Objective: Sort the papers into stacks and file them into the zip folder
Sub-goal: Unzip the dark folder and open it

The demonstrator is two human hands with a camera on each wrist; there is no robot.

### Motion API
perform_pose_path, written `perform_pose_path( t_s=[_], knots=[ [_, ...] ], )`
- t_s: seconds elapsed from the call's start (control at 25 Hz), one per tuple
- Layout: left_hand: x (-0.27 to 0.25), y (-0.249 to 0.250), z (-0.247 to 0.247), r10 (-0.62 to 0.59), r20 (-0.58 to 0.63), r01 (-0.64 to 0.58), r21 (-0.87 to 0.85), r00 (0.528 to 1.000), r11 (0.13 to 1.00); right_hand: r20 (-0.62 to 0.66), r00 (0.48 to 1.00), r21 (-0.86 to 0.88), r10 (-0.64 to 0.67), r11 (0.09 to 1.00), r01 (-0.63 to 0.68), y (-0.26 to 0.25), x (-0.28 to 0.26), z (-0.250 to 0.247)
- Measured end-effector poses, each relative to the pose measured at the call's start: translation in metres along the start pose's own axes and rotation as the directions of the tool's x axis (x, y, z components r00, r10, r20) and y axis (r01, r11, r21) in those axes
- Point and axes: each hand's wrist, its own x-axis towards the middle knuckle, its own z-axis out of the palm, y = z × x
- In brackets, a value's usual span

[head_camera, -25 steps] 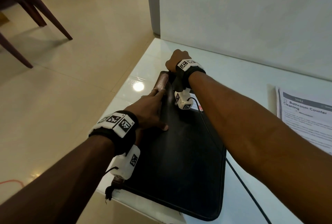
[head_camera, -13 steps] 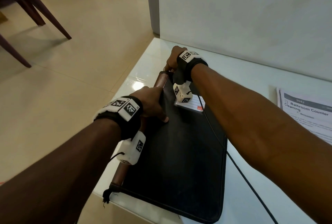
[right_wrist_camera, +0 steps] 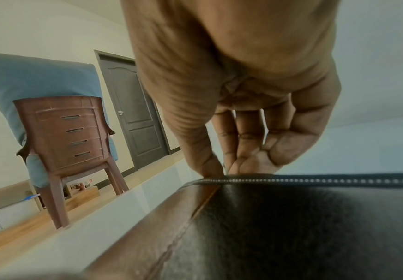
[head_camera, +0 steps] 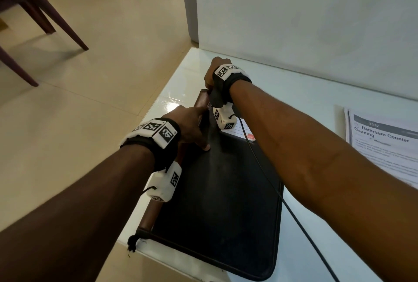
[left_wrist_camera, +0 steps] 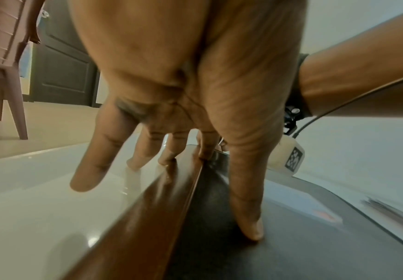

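The folder lies flat at the desk's left edge, black with a brown spine running along that edge, its near left corner just over the front edge. It is closed as far as the pictures show; nothing inside it can be seen. A zipper with pale teeth runs along its far edge. A small lined card with a red patch sits on the cover near the far end, partly hidden under the right wrist camera.

The left hand rests on the spine near the far end, fingers straight and spread: the thumb presses the black cover, the index and middle fingertips touch the spine, and the little finger hangs clear over the desk. The right hand is at the folder's far left corner, thumb and fingers pinched together on the zipper end; the pull itself is hidden by the fingertips.

A stack of papers, the top sheet headed "Bathroom Counter Cleaning", lies near the desk's right side, well apart from the folder. A black cable from the right wrist crosses the folder's right part.

A wall stands behind the desk. To the left, on the tiled floor, stands a brown chair, with a dark door behind it.
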Motion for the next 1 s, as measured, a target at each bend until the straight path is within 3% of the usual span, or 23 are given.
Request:
perform_pose_path(
  t_s=[0.12,0.32,0.4,0.52,0.68,0.8,0.88,1.0],
  knots=[
    [-0.001,0.003,0.005,0.003,-0.020,-0.002,0.002,1.000,1.000,0.016,1.000,0.008,0.008,1.000,-0.008,0.010,-0.002,-0.004],
    [-0.001,0.009,0.013,-0.014,-0.113,0.005,-0.088,0.994,0.996,0.201,0.975,0.023,-0.096,0.995,0.093,0.043,-0.009,-0.009],
    [0.002,0.015,0.023,-0.077,-0.187,0.057,-0.108,0.979,0.992,0.182,0.975,-0.023,-0.130,0.990,0.136,0.052,-0.018,-0.008],
    [0.004,0.027,0.029,-0.165,-0.198,0.129,-0.180,0.966,0.975,0.131,0.980,-0.021,-0.152,0.988,0.156,0.057,-0.031,-0.009],
    [0.004,0.063,0.041,-0.109,-0.207,0.078,-0.153,0.972,0.985,0.066,0.994,0.020,-0.082,0.996,0.081,0.085,-0.047,-0.017],
    [0.003,0.098,0.063,-0.128,-0.178,0.090,-0.207,0.976,0.974,0.081,0.996,0.026,-0.041,0.999,0.039,0.109,-0.061,-0.027],
    [0.001,0.112,0.065,-0.206,-0.209,0.145,-0.276,0.956,0.950,0.106,0.994,0.003,-0.032,0.999,0.032,0.117,-0.065,-0.030],
    [0.014,0.111,0.059,-0.269,-0.201,0.157,-0.445,0.942,0.882,0.166,0.982,-0.019,-0.096,0.995,0.100,0.118,-0.069,-0.038]
  ],
)
